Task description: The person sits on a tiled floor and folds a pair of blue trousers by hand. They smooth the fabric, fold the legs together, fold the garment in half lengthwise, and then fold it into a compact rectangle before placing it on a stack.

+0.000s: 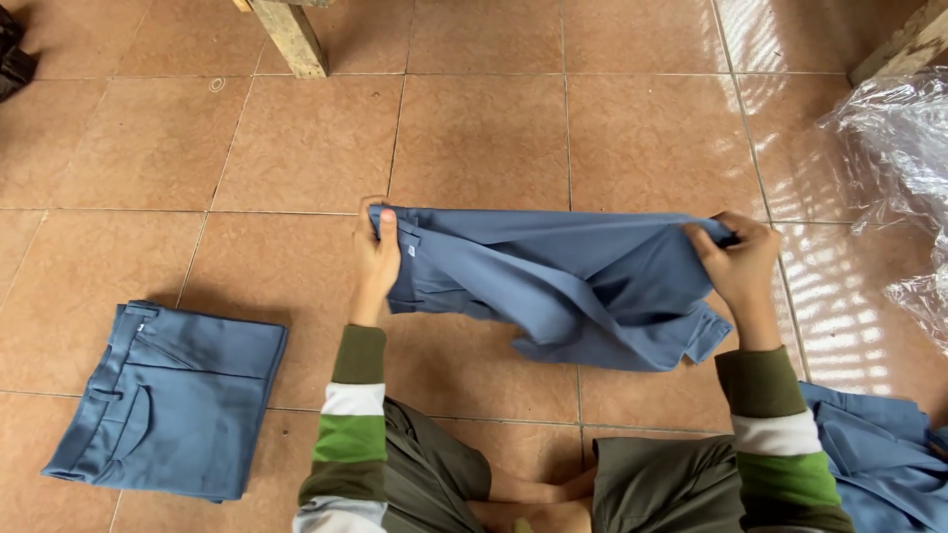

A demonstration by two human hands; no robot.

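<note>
A pair of blue trousers (553,281) is stretched between my two hands just above the tiled floor. My left hand (375,262) grips its left end near the waistband, thumb on top. At the right end, my right hand (741,266) pinches the cloth, and the lower part sags toward the floor. My sleeves are green and white striped. My knees show at the bottom of the view.
A folded pair of blue trousers (168,400) lies on the floor at the left. More blue cloth (879,459) is heaped at the bottom right. Crinkled clear plastic (904,168) lies at the right edge. A wooden leg (291,38) stands at the top.
</note>
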